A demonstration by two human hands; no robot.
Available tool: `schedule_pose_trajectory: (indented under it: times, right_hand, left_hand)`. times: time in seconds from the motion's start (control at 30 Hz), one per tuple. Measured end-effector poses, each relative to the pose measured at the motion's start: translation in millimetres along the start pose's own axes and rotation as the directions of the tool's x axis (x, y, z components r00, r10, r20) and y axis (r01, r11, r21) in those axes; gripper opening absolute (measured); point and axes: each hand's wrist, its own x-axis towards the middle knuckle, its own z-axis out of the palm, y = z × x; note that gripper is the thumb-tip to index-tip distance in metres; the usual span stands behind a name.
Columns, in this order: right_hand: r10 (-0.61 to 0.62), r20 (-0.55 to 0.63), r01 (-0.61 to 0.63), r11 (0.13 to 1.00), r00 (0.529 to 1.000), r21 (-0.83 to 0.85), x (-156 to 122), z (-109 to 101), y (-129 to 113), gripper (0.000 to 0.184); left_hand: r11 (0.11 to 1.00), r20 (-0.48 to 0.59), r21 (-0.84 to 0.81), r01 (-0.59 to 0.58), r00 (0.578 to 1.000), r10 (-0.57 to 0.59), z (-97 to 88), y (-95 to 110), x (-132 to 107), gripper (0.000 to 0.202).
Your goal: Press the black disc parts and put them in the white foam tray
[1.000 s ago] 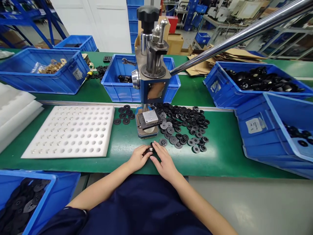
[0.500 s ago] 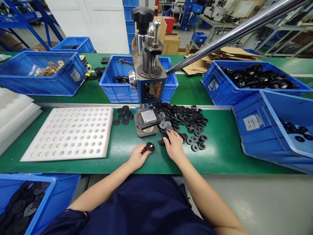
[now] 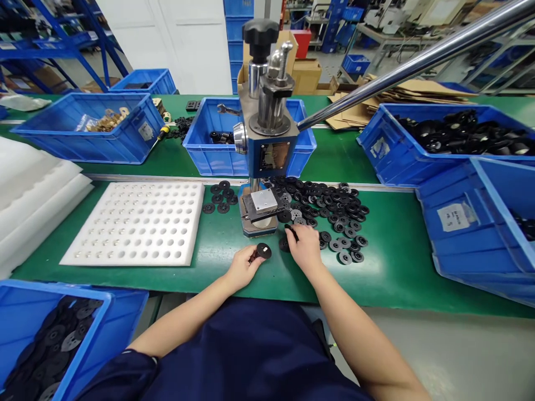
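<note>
A round black plastic disc (image 3: 263, 250) with a small light piece near its centre is pinched between the fingers and thumb of my left hand (image 3: 243, 267). To the right, my right hand (image 3: 306, 249) is closed on another black disc (image 3: 291, 231), seen nearly edge-on and partly covered by the fingers. Beside that hand a dark disc (image 3: 283, 244) lies on the green table. Behind both hands stands a hand-lever press (image 3: 270, 153), with a silver block (image 3: 264, 201) at its base. A large heap of black discs (image 3: 330, 203) spreads to the right of the press.
A white foam tray (image 3: 194, 223) with rows of holes, some holding small shiny parts, lies left. Several more discs (image 3: 223, 208) lie beside it. Blue bins (image 3: 455, 217) stand at right, behind and at lower left (image 3: 125, 312). The press's long lever (image 3: 401, 69) slants up rightward.
My right hand has closed its fingers and lifted a disc from the edge of the heap. My left hand still holds its disc. The whole view has shifted slightly.
</note>
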Motion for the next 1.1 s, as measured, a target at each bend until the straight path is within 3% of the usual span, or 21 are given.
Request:
schedule_pose_trajectory:
  times: [0.23,0.4,0.6,0.77,0.87,1.0,1.1]
  right_hand:
    - [-0.046,0.157,0.039,0.998,0.987,0.044,-64.0,-11.7,-16.7,0.041]
    - [0.075,0.062,-0.071,0.996,0.995,-0.061,-64.6,-1.1,-9.0,0.043]
    - [0.027,0.075,-0.026,1.0,0.997,-0.018,-63.0,7.3,-4.6,0.041]
    - [0.008,0.026,-0.008,1.0,1.0,0.015,-67.5,10.7,-8.3,0.049]
    - [0.072,-0.003,-0.072,0.997,0.997,-0.013,-68.8,12.5,-12.0,0.057]
    - [0.128,0.022,-0.127,0.991,0.992,-0.039,-69.0,12.9,-16.3,0.047]
    - [0.125,0.047,-0.123,0.991,0.991,-0.042,-68.0,12.5,-17.3,0.044]
  left_hand:
    - [0.999,0.018,-0.039,0.037,0.999,-0.036,-2.0,-2.3,-1.6,0.016]
    - [0.981,0.044,-0.167,0.094,0.995,-0.087,-0.7,-6.9,-2.9,0.019]
    - [0.919,0.048,-0.343,0.194,0.981,-0.189,-1.2,-6.4,-0.2,0.029]
    - [0.895,0.072,-0.368,0.251,0.968,-0.241,-2.2,-7.7,2.2,0.033]
    - [0.922,0.052,-0.336,0.191,0.981,-0.185,-3.6,-6.1,3.4,0.03]
    - [0.965,0.013,-0.258,0.051,0.999,-0.049,-5.8,-1.2,4.1,0.027]
    - [0.979,0.021,-0.202,0.023,1.0,-0.019,-6.2,0.7,3.8,0.027]
